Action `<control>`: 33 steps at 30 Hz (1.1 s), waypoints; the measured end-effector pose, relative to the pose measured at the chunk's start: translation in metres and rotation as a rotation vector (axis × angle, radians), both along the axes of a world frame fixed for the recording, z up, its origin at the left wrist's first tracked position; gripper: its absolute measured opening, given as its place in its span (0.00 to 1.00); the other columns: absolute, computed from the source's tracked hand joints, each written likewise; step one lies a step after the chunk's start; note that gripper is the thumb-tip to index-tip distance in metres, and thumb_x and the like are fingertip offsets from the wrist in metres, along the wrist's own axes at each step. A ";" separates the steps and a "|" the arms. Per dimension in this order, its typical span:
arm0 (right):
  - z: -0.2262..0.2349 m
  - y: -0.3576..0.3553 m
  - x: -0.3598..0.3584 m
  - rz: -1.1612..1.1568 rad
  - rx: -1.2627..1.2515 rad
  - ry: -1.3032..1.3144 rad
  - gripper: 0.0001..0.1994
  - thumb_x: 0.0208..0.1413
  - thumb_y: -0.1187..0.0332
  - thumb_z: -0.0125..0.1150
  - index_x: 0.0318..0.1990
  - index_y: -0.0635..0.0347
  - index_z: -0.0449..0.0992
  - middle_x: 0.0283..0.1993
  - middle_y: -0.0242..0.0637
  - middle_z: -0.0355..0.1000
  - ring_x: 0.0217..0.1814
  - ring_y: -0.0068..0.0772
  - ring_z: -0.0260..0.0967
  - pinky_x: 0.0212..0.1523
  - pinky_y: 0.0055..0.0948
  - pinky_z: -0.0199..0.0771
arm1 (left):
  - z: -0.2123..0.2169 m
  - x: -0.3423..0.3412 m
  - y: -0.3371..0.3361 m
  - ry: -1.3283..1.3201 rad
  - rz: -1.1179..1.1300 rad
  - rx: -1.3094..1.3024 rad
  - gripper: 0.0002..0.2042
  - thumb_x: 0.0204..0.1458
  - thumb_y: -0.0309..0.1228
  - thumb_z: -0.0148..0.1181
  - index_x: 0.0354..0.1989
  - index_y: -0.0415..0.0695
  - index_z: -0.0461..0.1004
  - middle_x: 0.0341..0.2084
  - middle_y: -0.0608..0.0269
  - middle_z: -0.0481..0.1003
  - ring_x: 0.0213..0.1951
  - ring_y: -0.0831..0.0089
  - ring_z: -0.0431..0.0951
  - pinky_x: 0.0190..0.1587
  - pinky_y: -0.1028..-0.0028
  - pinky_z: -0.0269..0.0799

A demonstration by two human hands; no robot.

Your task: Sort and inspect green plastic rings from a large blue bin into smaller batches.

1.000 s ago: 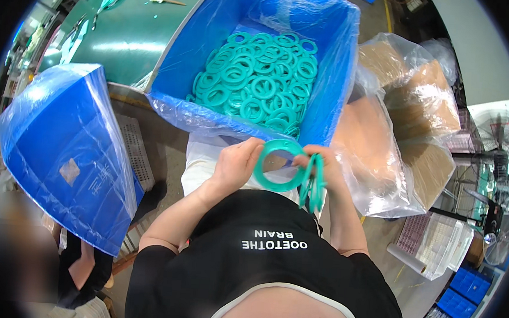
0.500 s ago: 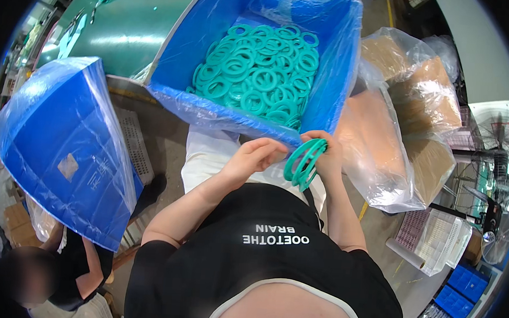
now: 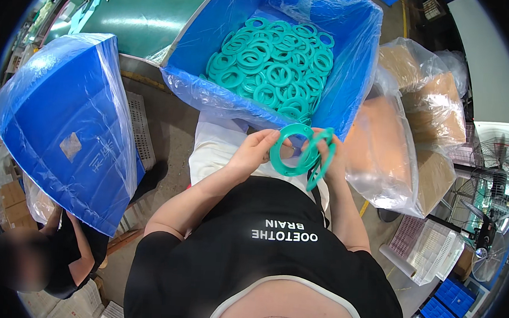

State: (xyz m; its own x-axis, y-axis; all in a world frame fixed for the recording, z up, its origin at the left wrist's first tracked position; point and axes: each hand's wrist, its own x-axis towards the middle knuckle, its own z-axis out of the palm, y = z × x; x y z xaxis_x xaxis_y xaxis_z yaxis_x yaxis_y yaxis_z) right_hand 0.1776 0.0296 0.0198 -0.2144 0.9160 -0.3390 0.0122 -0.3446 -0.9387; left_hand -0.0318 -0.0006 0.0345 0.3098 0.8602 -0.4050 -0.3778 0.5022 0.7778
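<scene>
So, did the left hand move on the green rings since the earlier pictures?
Yes. The left hand turned one green ring from edge-on to flat-facing, below the blue bin.

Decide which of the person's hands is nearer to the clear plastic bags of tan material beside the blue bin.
Right. The right hand, holding green rings, sits just beside the clear plastic bags of tan material; the left hand is farther off, across the rings.

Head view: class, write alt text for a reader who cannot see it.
Both hands, left hand and right hand, hold flat teal rings above the person's lap. Ahead, a plastic-lined blue bin holds many more rings.
</scene>
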 end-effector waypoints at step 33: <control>0.015 -0.014 0.000 0.364 0.080 -0.257 0.08 0.57 0.66 0.57 0.35 0.62 0.76 0.19 0.26 0.67 0.21 0.16 0.61 0.23 0.20 0.61 | 0.003 -0.004 -0.001 0.501 -0.351 0.405 0.07 0.57 0.33 0.53 0.34 0.42 0.70 0.22 0.67 0.70 0.27 0.76 0.69 0.32 0.75 0.64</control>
